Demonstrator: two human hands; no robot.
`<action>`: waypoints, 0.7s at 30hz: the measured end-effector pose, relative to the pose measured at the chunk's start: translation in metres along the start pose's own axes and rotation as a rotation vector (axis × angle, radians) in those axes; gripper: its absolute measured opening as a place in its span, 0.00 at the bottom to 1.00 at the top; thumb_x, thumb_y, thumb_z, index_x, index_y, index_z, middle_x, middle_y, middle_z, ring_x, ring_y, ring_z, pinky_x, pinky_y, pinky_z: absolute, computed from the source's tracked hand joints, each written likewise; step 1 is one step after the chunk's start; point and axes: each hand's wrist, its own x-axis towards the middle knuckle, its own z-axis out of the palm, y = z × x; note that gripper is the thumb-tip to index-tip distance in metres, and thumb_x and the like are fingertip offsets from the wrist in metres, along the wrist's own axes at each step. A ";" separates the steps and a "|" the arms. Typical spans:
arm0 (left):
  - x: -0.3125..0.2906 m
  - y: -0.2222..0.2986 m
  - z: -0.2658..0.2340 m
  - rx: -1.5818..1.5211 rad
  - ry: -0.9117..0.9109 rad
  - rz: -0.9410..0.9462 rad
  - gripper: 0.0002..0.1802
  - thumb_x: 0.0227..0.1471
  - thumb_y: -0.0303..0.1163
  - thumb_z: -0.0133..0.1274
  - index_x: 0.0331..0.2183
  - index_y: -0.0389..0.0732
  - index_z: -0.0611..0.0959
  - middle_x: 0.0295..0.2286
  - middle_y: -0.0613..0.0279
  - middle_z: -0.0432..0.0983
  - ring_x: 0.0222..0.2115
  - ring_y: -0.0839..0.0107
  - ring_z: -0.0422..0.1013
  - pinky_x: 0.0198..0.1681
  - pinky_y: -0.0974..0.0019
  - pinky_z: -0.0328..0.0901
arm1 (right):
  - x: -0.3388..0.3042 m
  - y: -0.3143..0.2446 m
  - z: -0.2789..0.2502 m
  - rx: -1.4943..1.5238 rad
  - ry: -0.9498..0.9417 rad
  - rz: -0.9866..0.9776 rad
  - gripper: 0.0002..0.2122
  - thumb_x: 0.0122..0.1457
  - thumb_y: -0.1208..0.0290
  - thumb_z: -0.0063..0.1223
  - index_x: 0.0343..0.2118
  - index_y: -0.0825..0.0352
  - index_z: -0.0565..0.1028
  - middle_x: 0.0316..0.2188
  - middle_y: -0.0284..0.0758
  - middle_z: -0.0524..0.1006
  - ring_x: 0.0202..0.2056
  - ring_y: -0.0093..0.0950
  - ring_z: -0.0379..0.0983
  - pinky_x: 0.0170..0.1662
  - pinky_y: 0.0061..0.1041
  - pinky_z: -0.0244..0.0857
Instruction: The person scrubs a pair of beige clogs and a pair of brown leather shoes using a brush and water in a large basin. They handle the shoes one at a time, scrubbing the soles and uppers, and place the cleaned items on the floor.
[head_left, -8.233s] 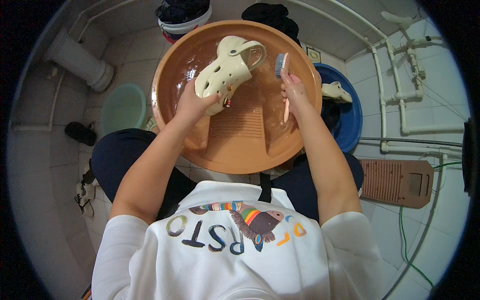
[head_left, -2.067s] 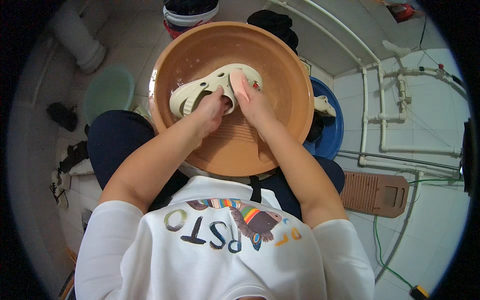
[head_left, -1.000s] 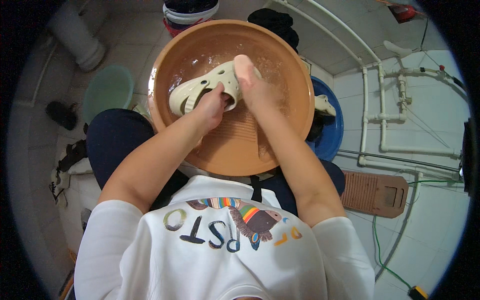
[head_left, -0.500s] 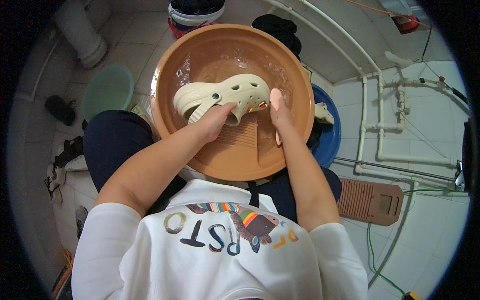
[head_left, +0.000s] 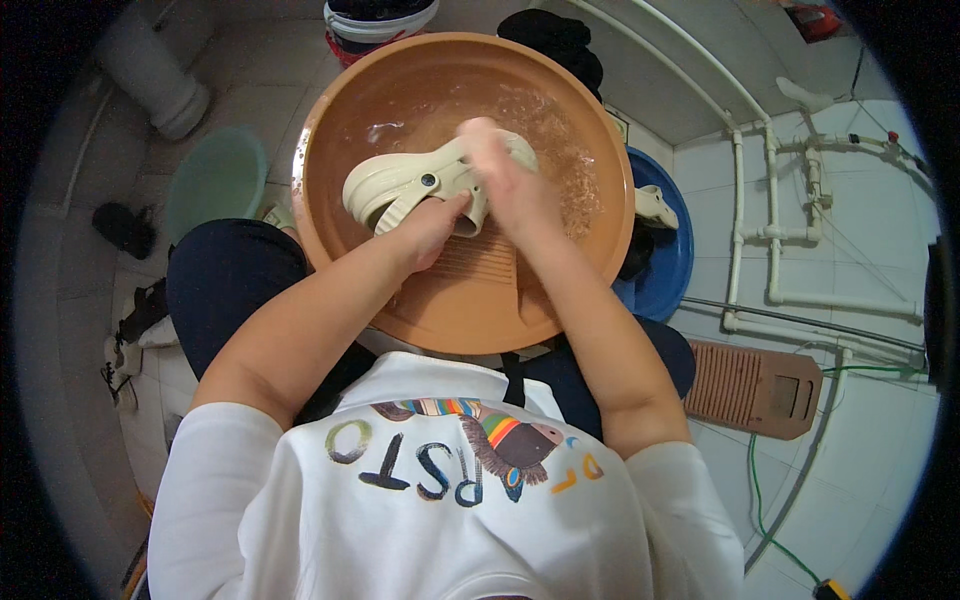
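A cream clog (head_left: 400, 178) with holes and a dark strap rivet lies tilted over the water in a round orange-brown basin (head_left: 330, 110). My left hand (head_left: 432, 228) grips it by the opening at its near side, thumb on top. Over the toe part is my right hand (head_left: 515, 195), smeared by motion and covering some of the clog. A blurred pink end, apparently of a slim pink brush (head_left: 480, 130), sticks out beyond its fingers; bristles do not show. Below the clog, a ridged washboard (head_left: 478, 262) is moulded into the basin.
Right of the basin stands a blue tub (head_left: 668, 262) with another cream clog (head_left: 655, 205). A brown washboard (head_left: 745, 385) lies on the right-hand floor near white pipes (head_left: 770, 200). A pale green basin (head_left: 215, 185) is at left, a white bucket (head_left: 380, 28) behind.
My right hand has swung from the basin's right side leftward onto the clog's toe, bringing the pink thing along. My left hand still grips the clog. The view has shifted slightly.
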 end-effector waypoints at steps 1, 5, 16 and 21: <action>-0.007 0.005 0.003 0.008 -0.008 -0.005 0.24 0.55 0.41 0.42 0.45 0.29 0.70 0.45 0.55 0.67 0.46 0.68 0.60 0.50 0.67 0.50 | 0.000 0.000 0.001 -0.035 0.002 -0.035 0.23 0.56 0.49 0.36 0.55 0.46 0.59 0.45 0.48 0.69 0.47 0.45 0.65 0.50 0.36 0.57; -0.005 0.006 0.005 -0.012 -0.016 -0.001 0.24 0.55 0.42 0.42 0.43 0.30 0.71 0.42 0.56 0.69 0.43 0.69 0.62 0.48 0.68 0.53 | 0.022 0.018 -0.006 -0.105 0.050 -0.003 0.23 0.56 0.50 0.37 0.56 0.46 0.58 0.43 0.47 0.70 0.46 0.42 0.66 0.49 0.36 0.58; -0.013 0.008 0.004 0.056 -0.033 -0.032 0.27 0.55 0.44 0.42 0.45 0.29 0.69 0.45 0.51 0.66 0.46 0.67 0.59 0.50 0.65 0.51 | 0.025 0.011 -0.008 -0.197 -0.001 0.073 0.26 0.57 0.49 0.33 0.56 0.58 0.57 0.40 0.52 0.71 0.43 0.47 0.67 0.47 0.39 0.59; 0.002 -0.006 0.003 0.212 0.133 -0.059 0.27 0.55 0.46 0.42 0.44 0.28 0.70 0.42 0.52 0.69 0.42 0.66 0.62 0.48 0.65 0.52 | 0.049 0.095 -0.005 -0.204 0.069 0.239 0.26 0.58 0.56 0.35 0.59 0.57 0.51 0.46 0.53 0.66 0.49 0.45 0.63 0.50 0.37 0.57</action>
